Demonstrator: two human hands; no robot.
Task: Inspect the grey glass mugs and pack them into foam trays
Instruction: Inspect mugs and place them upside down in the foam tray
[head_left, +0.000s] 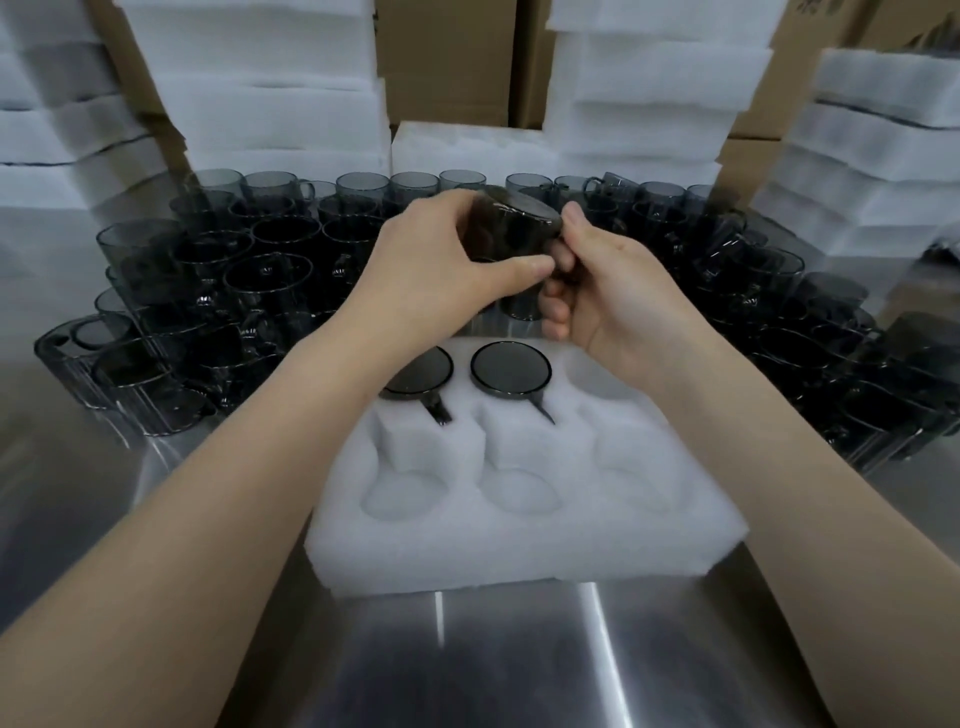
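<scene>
A brushed stainless-steel table (467, 665) fills the foreground, backed by tall stacks of white foam trays (260, 93) and brown cardboard boxes (447, 57). Across the far half of the table stands a dense crowd of loose grey glass mugs (234, 270), mostly upright. Nearer lies a white foam tray with round pockets (519, 545). Two packed grey mugs sit upside down in its far row, one in the left pocket (423, 371) and one in the middle pocket (510, 368), with their handles slotted towards the person. The three near pockets are empty, and the far-right one is largely hidden under the right wrist. Above the tray's far edge, a single grey glass mug (511, 228) is held tilted in the air, its flat base turned up. The left hand (441, 254) curls round its body, thumb underneath. The right hand (613, 291) pinches it at the base rim, lower fingers curled near what may be the handle. This looks like the inspection step for a third mug. Next, it probably needs turning fully upside down, with its handle lined up to the slot, and lowering into a free pocket.
</scene>
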